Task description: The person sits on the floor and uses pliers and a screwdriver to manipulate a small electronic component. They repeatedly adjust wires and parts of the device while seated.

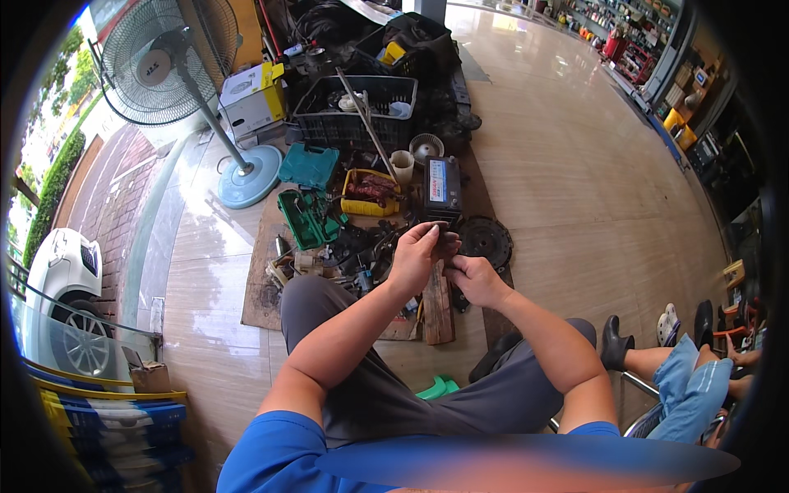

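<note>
- Small dark piece [447, 239]: held up between both hands in front of the person, off the board [261, 302] on the floor; its exact kind is too small to tell.
- Left hand [412, 259]: grip clamped on the piece, thumb against fingers. This looks like the steadying side; keep it firm and the wrist quiet.
- Right hand [479, 281]: grip appears pinched on the piece's lower right edge, fingers curled under. Work it in small, controlled movements, easing off if it binds.
- Below the hands lies a wooden plank [438, 311], with a black round disc [485, 238] just right and a battery [442, 185] beyond; staying over the plank would make a drop easier to recover.
- Loose parts clutter the board near the open green case [302, 222], so anything small that slips could get lost there.
</note>
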`<state>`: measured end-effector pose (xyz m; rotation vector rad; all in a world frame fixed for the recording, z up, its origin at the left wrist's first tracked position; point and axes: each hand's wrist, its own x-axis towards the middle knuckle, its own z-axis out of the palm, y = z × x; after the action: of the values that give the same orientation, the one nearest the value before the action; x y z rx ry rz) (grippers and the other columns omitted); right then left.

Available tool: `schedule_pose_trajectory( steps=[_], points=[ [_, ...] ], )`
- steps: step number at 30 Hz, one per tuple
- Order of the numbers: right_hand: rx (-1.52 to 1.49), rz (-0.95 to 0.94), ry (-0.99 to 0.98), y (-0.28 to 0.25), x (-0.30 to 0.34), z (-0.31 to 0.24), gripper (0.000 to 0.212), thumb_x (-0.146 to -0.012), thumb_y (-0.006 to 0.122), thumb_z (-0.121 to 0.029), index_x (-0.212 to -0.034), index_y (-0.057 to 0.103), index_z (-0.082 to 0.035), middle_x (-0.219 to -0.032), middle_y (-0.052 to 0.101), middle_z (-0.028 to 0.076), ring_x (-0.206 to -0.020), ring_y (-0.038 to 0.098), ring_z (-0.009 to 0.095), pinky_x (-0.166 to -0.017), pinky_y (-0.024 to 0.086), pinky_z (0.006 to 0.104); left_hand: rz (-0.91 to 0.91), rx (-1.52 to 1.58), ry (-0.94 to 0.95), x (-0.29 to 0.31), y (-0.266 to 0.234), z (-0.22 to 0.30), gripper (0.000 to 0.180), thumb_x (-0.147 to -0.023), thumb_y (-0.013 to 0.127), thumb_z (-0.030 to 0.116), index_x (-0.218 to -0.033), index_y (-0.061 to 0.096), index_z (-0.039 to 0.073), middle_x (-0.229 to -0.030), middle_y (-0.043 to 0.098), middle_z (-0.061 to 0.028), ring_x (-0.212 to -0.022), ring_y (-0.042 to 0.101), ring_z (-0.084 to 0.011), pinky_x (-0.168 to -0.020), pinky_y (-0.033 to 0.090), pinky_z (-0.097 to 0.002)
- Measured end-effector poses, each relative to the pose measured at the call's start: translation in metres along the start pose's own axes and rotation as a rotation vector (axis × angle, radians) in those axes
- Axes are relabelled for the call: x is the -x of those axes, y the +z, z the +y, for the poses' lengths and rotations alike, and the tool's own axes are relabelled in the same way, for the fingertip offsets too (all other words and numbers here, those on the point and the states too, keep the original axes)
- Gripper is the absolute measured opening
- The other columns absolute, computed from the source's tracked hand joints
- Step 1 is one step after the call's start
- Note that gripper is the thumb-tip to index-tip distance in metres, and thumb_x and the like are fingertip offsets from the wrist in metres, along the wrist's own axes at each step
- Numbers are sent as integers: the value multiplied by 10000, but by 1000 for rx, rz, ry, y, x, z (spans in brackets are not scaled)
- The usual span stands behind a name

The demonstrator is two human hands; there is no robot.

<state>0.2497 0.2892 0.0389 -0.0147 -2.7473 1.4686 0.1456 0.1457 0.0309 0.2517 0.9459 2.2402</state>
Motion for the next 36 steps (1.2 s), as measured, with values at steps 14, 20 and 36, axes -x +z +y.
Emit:
schedule_pose_trajectory(
  steps=[14,20,36],
  points=[
    [204,-67,-117,-24,-4,-8,154,-927,647,-155,-1037,686,-55,-931,708,186,-896,688,361,-777,547,419,-228,-159,-197,5,4,18,211,-1061,509,175,-1025,645,18,-743,601,-35,-615,548,-121,-582,431,-262],
    [508,-96,-144,-33,-1,6,108,-912,622,-157,-919,646,-52,-899,689,166,-904,671,368,-771,535,466,-468,-846,-288,14,11,19,223,-1055,534,180,-987,658,7,-686,534,33,-589,471,-62,-534,405,-250],
    [208,53,91,-29,-1,-4,191,-961,634,-182,-986,680,1,-869,706,193,-823,691,322,-749,532,404,-209,-1381,128,11,0,-14,269,-991,570,167,-1136,663,-40,-1011,707,-226,-959,694,-346,-829,533,-404]
  ],
)
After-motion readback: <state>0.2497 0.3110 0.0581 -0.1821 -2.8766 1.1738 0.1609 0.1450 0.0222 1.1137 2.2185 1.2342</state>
